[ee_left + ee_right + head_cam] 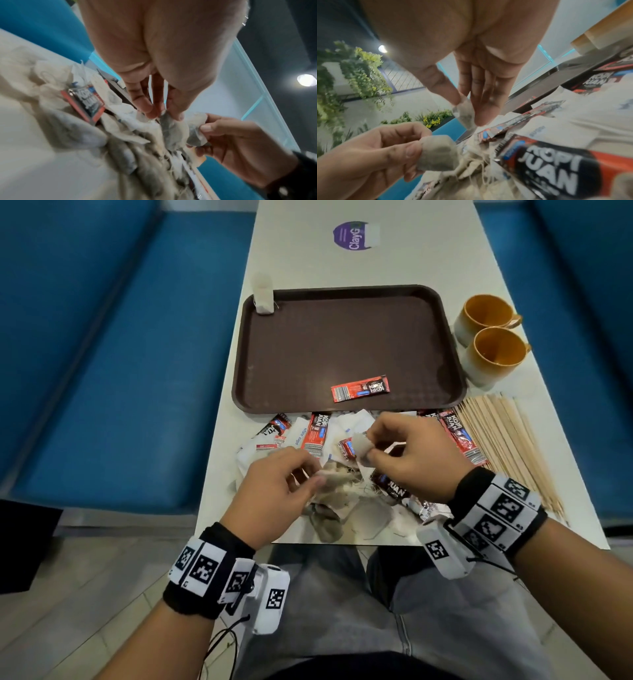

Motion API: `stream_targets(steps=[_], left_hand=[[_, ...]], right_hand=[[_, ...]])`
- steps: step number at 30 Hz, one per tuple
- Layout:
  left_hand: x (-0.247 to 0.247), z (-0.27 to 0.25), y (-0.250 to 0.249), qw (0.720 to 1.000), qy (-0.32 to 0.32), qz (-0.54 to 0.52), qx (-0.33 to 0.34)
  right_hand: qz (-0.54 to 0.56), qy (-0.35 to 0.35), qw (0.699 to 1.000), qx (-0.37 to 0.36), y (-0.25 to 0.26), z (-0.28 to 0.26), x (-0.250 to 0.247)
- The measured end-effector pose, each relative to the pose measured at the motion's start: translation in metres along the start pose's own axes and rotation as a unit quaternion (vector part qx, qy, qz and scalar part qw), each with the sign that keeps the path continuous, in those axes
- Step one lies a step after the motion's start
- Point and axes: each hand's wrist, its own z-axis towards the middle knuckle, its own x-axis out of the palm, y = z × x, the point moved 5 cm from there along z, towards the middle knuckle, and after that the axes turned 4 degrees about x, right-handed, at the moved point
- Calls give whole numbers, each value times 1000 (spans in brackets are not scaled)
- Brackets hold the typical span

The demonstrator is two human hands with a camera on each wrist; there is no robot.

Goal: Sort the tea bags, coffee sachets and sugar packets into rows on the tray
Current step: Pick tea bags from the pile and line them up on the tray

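A mixed pile [329, 460] of tea bags, red-and-black coffee sachets and white sugar packets lies on the table in front of the brown tray [342, 350]. My left hand [317, 479] pinches a greyish tea bag [334, 474] at the pile's near side; in the right wrist view that tea bag [438, 155] sits between thumb and fingers. My right hand [368, 446] pinches a second tea bag [362, 449], lifted just over the pile; this tea bag [465, 116] hangs from the fingertips. One tea bag [262, 296] lies at the tray's far left corner. A coffee sachet [360, 388] lies near its front edge.
Two orange-lined mugs [486, 316] [496, 354] stand right of the tray. A bundle of wooden stirrers [507, 446] lies at the right front. A purple sticker [354, 236] marks the far table. Blue benches [120, 354] flank the narrow table.
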Motion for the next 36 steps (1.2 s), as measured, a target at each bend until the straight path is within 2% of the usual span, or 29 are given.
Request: stream_targets(steps=[3, 5, 8, 10, 13, 17, 23, 27, 34, 36], left_hand=[[-7, 1, 6, 995, -26, -76, -59], [-10, 3, 8, 982, -31, -158, -95], [-13, 5, 6, 957, -31, -265, -116], [-11, 6, 5, 948, -10, -295, -120], [-5, 8, 4, 944, 23, -304, -125], [1, 13, -1, 934, 33, -331, -129], [9, 25, -8, 927, -4, -348, -137], [9, 27, -5, 934, -22, -329, -138], [6, 32, -8, 957, -37, -272, -91], [5, 34, -9, 955, -51, -276, -92]], right_hand=[[49, -43, 998, 25, -3, 4, -5], [80, -44, 995, 48, -6, 7, -3], [154, -4, 984, 93, -6, 5, 6], [185, 30, 977, 102, -3, 4, 13], [181, 50, 979, 81, -2, 5, 18], [200, 66, 975, 68, -3, 6, 21], [240, 66, 965, 81, -8, 7, 22], [262, 56, 960, 80, -10, 6, 22], [239, 19, 969, 65, -12, 9, 13], [211, 18, 976, 53, -8, 11, 10]])
